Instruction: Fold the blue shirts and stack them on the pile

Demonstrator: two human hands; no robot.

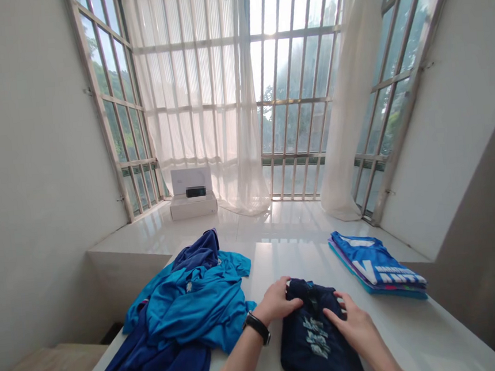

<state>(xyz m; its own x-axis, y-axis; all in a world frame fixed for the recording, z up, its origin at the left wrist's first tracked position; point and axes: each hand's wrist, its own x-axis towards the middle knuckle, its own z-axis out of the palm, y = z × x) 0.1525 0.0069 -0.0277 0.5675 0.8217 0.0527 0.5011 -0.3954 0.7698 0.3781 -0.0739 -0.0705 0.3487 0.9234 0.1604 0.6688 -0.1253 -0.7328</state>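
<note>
— What fills the frame, biggest first?

— The barred window [265,91] with sheer curtains [196,97] spans the top. Below it, a white surface [416,332] runs across the lower half.

— And on it?

— At lower left, one loose heap of blue shirts [189,312], light and dark mixed; I can't count the pieces. At right of centre, one neat stack of folded jerseys [378,266], several layers, exact number unclear. At bottom centre, one dark navy shirt [317,341] with pale lettering, partly folded.

— Where is that shirt against the hands?

— Directly under both. The left hand [277,301] lies on its upper left corner, fingers curled over the edge. The right hand [354,320] lies flat on its right side, fingers spread.

— The grip?

— Neither closes fully: the left grip is loosely curled on the cloth's edge, the right open and pressing down.

— Anything smaller?

— One white box [192,199] on the sill at upper centre-left, and one dark wristband [257,327] on the left wrist.
</note>
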